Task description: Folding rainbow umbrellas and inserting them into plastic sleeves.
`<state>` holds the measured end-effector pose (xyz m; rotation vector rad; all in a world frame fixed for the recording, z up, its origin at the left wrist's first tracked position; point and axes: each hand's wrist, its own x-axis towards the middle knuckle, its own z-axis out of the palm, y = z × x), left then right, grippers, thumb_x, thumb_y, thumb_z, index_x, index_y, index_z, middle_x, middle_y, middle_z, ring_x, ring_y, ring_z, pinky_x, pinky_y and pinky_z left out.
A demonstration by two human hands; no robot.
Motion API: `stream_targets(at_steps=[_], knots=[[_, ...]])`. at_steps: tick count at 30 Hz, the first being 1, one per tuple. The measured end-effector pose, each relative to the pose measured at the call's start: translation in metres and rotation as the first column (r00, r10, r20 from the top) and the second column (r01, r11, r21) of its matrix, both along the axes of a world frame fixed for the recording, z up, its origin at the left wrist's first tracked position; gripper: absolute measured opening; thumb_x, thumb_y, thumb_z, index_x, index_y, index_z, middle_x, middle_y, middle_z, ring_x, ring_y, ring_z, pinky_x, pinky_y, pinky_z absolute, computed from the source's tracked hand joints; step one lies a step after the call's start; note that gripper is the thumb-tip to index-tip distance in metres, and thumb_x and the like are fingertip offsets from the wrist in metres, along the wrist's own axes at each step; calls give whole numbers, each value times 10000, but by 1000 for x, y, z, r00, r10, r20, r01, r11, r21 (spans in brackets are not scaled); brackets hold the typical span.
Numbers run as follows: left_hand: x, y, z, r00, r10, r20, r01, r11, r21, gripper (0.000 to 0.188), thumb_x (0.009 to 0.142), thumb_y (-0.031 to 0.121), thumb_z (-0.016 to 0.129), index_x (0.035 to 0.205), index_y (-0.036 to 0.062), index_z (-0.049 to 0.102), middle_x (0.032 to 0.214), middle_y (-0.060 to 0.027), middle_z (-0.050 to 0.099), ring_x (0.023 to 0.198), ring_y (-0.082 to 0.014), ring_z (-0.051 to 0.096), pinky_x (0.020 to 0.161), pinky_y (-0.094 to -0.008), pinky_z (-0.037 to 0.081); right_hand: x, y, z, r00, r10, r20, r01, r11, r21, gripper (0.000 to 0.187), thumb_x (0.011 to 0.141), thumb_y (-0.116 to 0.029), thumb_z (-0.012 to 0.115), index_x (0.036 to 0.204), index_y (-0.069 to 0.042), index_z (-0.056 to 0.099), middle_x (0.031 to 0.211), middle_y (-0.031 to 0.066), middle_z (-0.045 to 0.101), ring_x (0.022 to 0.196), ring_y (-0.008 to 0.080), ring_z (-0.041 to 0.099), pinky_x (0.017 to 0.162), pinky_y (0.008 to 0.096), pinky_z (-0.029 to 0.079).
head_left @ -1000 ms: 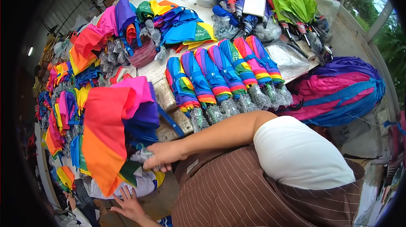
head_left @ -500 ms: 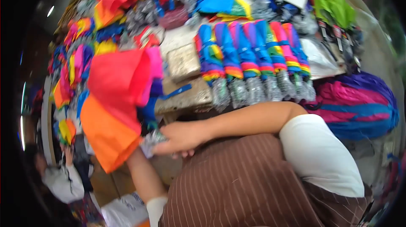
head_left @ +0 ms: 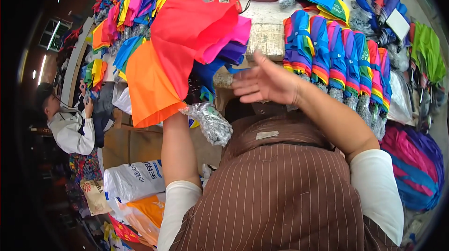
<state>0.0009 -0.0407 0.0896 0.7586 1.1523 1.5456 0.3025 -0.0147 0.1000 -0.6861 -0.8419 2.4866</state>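
A loosely folded rainbow umbrella [head_left: 187, 40], with red, orange, pink and purple panels, hangs in front of me on the left. My left forearm [head_left: 179, 152] reaches up to it, and the orange cloth hides that hand and its fingers; the umbrella rests in its grip. Below the cloth, its plastic-wrapped handle [head_left: 210, 122] points down toward my apron. My right hand [head_left: 269, 82] is open, palm turned toward the umbrella, thumb up and fingers apart. By its fingertips a blue strap [head_left: 236, 69] sticks out from the cloth; whether they touch is unclear.
A row of furled rainbow umbrellas [head_left: 336, 59] lies right of a worn wooden block [head_left: 266, 40]. More umbrellas heap across the table's far side. At far right sit green umbrellas [head_left: 428, 52] and a purple-pink bundle [head_left: 414, 167]. Another person [head_left: 72, 127] works at left; bags [head_left: 133, 181] lie below.
My right hand has left the wrapped handle and moved up and right, opening. The handle now hangs in view. The umbrella sits higher and further right in the picture, as the view has shifted.
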Motion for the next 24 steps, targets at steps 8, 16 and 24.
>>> stream_targets(at_steps=[8,16,24], knots=[[14,9,10,995,-80,59,83,995,-62,434,927,320,524,1286,83,467,1245,-97,520,1128,-243,507,938,-371,429,-5,26,54,913,147,380,-386,611,691,670,809,-490,640,1309,-75,474,1316,88,513,1233,216,472,1005,350,401],[31,-42,16,983,-94,157,84,994,72,387,927,276,539,1254,73,502,1195,-98,561,1077,-237,552,905,-356,459,-38,-49,-19,982,81,173,-149,894,423,362,815,-212,667,1085,17,591,1051,118,638,995,221,592,885,366,461],[64,-59,13,956,-174,237,154,983,101,341,926,231,555,1223,63,538,1145,-98,602,1026,-231,598,872,-341,490,8,-77,-51,984,169,-47,-168,985,37,234,813,-238,656,907,-33,594,772,71,581,686,171,544,628,300,436]])
